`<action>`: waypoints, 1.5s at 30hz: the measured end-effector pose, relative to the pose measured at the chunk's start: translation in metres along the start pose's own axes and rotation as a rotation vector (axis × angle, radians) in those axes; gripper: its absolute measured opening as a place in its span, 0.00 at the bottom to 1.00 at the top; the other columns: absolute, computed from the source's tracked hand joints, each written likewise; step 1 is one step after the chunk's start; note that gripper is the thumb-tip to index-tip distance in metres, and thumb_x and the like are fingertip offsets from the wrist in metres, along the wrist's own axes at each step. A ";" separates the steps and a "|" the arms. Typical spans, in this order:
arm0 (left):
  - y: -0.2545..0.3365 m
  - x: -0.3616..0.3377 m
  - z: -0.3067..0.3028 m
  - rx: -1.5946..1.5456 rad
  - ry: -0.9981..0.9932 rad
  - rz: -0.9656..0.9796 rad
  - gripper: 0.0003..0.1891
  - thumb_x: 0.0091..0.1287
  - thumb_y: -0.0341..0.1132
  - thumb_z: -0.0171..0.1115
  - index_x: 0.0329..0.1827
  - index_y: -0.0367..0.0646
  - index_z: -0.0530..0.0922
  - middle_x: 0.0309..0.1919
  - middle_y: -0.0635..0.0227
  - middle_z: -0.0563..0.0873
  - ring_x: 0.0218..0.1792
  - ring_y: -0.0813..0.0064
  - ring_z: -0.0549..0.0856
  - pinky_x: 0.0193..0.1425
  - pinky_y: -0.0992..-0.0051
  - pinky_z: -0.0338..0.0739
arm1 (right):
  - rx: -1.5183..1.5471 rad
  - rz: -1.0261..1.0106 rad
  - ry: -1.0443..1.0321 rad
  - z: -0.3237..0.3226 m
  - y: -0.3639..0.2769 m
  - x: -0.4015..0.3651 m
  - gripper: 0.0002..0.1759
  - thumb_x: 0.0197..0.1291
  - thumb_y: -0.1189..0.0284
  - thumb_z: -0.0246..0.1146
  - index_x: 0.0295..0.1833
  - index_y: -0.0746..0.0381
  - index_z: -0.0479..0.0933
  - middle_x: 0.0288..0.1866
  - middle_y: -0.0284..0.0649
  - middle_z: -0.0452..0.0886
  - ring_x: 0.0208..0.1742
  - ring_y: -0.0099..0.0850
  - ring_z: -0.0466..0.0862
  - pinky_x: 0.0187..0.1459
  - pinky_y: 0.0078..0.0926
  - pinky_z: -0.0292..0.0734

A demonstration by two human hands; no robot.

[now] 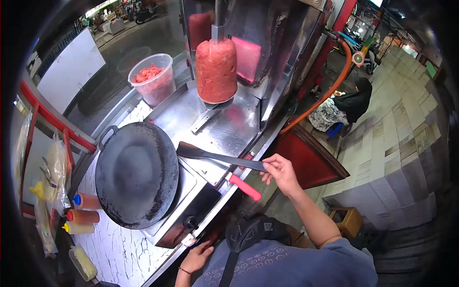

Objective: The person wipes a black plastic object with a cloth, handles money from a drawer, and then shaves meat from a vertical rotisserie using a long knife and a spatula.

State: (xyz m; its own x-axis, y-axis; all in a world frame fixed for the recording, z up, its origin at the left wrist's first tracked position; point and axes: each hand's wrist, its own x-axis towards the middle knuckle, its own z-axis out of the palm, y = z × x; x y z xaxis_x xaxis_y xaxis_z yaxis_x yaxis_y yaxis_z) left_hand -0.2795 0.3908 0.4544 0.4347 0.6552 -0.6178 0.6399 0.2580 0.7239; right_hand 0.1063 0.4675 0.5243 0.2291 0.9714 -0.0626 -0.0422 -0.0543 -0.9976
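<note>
My right hand [281, 176] grips the handle end of a black spatula [215, 157] between thumb and fingers. The spatula's blade reaches the right rim of a large dark round pan [136, 174] on the stove. Below the spatula, a knife with a red handle [245, 187] lies across the counter's edge. My left hand [196, 258] is low by my body, fingers loosely apart and holding nothing, near the stove's front edge. Beyond the pan, a cone of reddish meat [216, 71] stands on a vertical spit above a metal tray [177, 109].
A glowing burner panel [245, 58] is behind the meat. A clear bucket of meat pieces [153, 81] stands at the back left. Sauce bottles [85, 216] line the left counter. An orange hose [330, 91] hangs at right; a person [351, 103] sits beyond.
</note>
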 end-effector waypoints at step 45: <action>0.269 0.149 -0.071 -0.519 0.381 0.131 0.20 0.77 0.43 0.53 0.24 0.48 0.68 0.12 0.80 0.65 0.10 0.85 0.61 0.15 0.76 0.53 | 0.128 0.541 -0.988 -0.121 0.077 0.084 0.20 0.76 0.57 0.54 0.58 0.63 0.72 0.30 0.31 0.73 0.27 0.18 0.72 0.32 0.17 0.69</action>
State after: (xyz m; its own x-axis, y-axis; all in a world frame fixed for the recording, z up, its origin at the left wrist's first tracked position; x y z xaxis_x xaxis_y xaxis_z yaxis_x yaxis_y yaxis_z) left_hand -0.0882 0.6082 0.5790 0.1720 0.8857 -0.4313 0.1665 0.4054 0.8989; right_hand 0.2405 0.5168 0.4389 -0.7154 0.5876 -0.3782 -0.0145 -0.5536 -0.8327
